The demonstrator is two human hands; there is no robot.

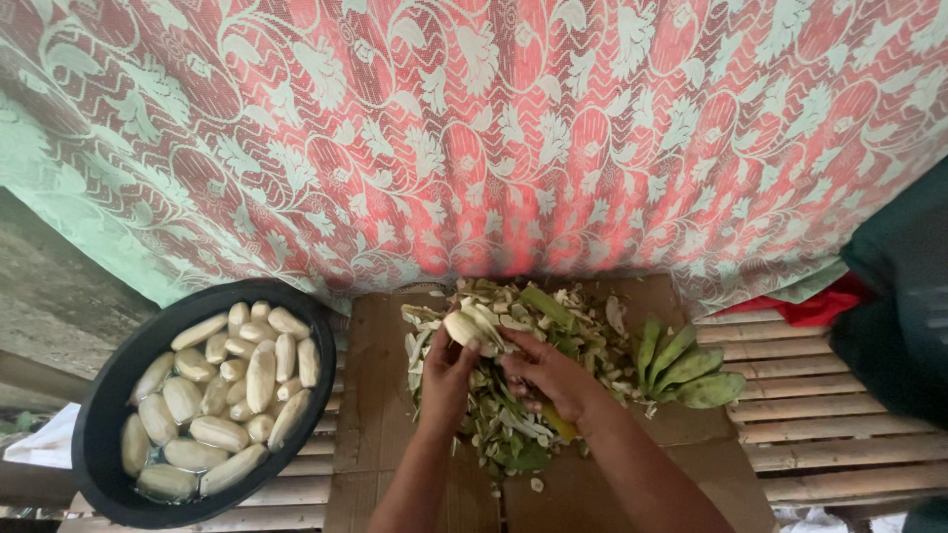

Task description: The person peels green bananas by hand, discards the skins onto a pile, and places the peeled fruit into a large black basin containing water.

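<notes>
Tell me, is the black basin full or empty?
Nearly full: the black basin holds many peeled bananas lying in water, piled close to its rim.

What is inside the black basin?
The black basin holds many peeled pale bananas lying in shallow water. They cover most of its bottom, so anything beneath them cannot be seen.

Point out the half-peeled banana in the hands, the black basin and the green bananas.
half-peeled banana (pixel 462 328), head view, on its pale peeled flesh.
black basin (pixel 117 400), head view, on its left rim.
green bananas (pixel 686 367), head view, on the middle of the bunch.
</notes>
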